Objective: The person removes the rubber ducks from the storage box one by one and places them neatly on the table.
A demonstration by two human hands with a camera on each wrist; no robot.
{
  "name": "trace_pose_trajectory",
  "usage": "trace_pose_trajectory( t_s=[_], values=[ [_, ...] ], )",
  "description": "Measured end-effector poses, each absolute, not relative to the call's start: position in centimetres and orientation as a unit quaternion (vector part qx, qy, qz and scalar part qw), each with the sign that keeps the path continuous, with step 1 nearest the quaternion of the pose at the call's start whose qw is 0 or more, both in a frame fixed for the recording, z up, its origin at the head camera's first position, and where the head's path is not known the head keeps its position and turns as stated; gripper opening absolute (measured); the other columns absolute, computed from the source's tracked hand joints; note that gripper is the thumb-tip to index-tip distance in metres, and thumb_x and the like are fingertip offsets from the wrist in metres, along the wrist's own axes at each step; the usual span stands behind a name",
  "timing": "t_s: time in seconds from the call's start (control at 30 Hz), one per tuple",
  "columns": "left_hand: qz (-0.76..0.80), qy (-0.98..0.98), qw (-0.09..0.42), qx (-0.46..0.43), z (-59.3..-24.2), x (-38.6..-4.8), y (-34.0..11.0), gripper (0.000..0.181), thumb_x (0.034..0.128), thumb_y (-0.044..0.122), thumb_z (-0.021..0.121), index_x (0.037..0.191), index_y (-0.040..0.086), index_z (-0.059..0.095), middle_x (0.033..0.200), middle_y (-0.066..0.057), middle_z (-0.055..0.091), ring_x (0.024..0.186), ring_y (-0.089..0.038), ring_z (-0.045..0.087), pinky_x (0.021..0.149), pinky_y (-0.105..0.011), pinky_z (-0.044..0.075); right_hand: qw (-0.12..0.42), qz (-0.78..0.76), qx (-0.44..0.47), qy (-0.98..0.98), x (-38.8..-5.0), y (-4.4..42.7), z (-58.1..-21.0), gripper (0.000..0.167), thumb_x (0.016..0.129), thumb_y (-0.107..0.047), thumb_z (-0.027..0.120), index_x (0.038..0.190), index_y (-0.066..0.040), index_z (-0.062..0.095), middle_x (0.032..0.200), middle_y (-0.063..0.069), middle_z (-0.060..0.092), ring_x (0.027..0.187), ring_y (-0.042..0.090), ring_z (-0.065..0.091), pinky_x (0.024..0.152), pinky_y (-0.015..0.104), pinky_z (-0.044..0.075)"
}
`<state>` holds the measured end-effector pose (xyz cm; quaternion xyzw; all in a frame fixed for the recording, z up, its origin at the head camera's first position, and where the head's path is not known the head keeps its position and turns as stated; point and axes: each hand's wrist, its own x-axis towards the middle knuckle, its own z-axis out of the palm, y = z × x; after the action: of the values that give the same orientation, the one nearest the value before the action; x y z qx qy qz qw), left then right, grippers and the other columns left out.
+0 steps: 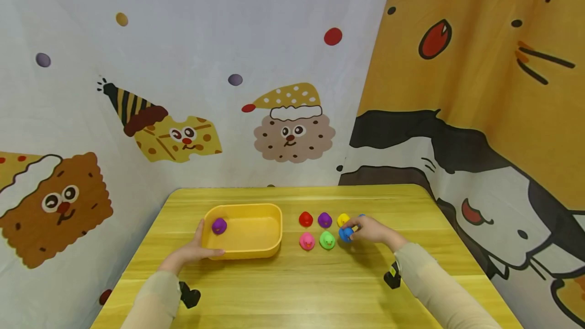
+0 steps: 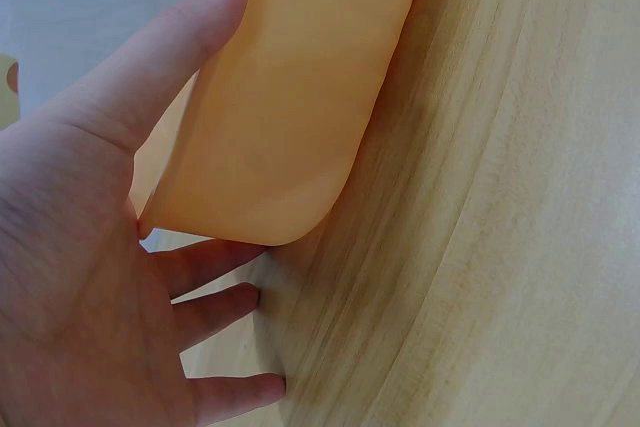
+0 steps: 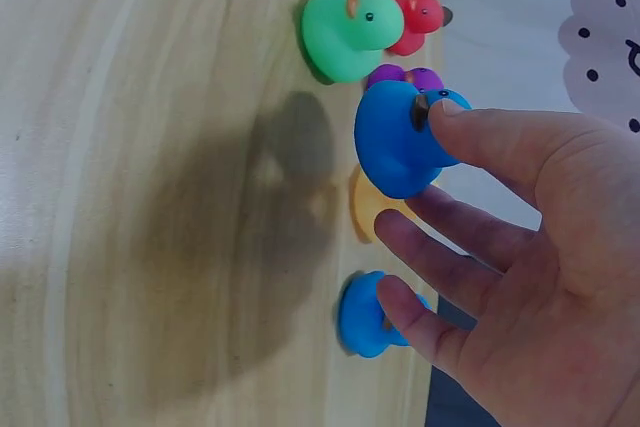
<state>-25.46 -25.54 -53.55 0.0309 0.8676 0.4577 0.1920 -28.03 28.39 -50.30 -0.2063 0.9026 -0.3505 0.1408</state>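
My right hand (image 1: 374, 230) pinches a blue rubber duck (image 3: 393, 147) by thumb and fingertips. In the right wrist view the duck is raised off the table, its shadow falling beside it. Below it sit a second blue duck (image 3: 362, 317) and a yellow duck (image 3: 368, 205), partly covered by the fingers. My left hand (image 1: 188, 254) rests on the near left corner of a yellow plastic basin (image 1: 256, 254). Its thumb lies along the near rim and its spread fingers touch the end. Inside the basin at the left is a purple duck (image 1: 219, 226).
Left of the held duck stand a green duck (image 1: 327, 240), a pink duck (image 1: 307, 241), a red duck (image 1: 305, 219) and another purple duck (image 1: 325, 220). Everything rests on a wooden table (image 1: 292, 293). A cartoon-printed cloth (image 1: 183, 65) hangs behind it.
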Motion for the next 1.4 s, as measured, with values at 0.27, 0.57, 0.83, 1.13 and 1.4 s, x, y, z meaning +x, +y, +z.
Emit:
trace_pose_trajectory(
  t_s=[0.27,0.57,0.83,1.13,1.4],
  values=[
    [0.453,0.869,0.198,0.019,-54.0,-26.1,-25.8,0.141,0.0719,0.05,0.082,0.147,0.009,-0.03,0.153,-0.037,-0.011,0.138,-0.057,0.003,0.11,-0.064,0.008,0.137,-0.347,-0.2,0.906,-27.8,28.7,-51.5,0.027,0.086,0.0,0.068,0.112,-0.002,0.069,0.116,0.016,0.063,0.11,0.036,0.054,0.085,0.043,0.049],
    [0.442,0.875,0.194,0.035,-52.3,-24.8,-25.0,0.137,0.0763,0.047,0.079,0.145,0.005,-0.032,0.149,-0.041,-0.012,0.135,-0.061,0.005,0.109,-0.067,0.01,0.148,-0.349,-0.198,0.904,-27.7,28.8,-52.4,0.026,0.086,-0.002,0.069,0.112,-0.001,0.069,0.114,0.014,0.065,0.105,0.029,0.056,0.085,0.042,0.05],
    [0.432,0.879,0.197,0.03,-52.4,-24.9,-25.1,0.136,0.0775,0.047,0.078,0.145,0.005,-0.032,0.149,-0.042,-0.01,0.134,-0.061,0.007,0.108,-0.067,0.011,0.157,-0.365,-0.2,0.896,-27.7,28.9,-53.1,0.026,0.087,0.0,0.067,0.113,0.0,0.067,0.112,0.013,0.065,0.105,0.031,0.059,0.083,0.043,0.053],
    [0.447,0.871,0.203,0.017,-53.7,-25.8,-25.7,0.14,0.0724,0.051,0.081,0.147,0.01,-0.03,0.153,-0.033,-0.016,0.138,-0.056,0.002,0.11,-0.065,0.008,0.163,-0.375,-0.201,0.89,-27.4,28.7,-53.2,0.026,0.088,0.001,0.065,0.114,0.003,0.066,0.112,0.016,0.065,0.1,0.028,0.059,0.077,0.035,0.054],
    [0.45,0.87,0.199,0.016,-54.0,-26.0,-25.9,0.14,0.0722,0.05,0.081,0.148,0.01,-0.029,0.153,-0.034,-0.016,0.138,-0.056,0.0,0.109,-0.066,0.005,0.16,-0.374,-0.206,0.89,-27.2,28.6,-53.1,0.026,0.087,0.003,0.065,0.113,0.005,0.065,0.112,0.017,0.065,0.102,0.032,0.059,0.076,0.036,0.054]
  ],
)
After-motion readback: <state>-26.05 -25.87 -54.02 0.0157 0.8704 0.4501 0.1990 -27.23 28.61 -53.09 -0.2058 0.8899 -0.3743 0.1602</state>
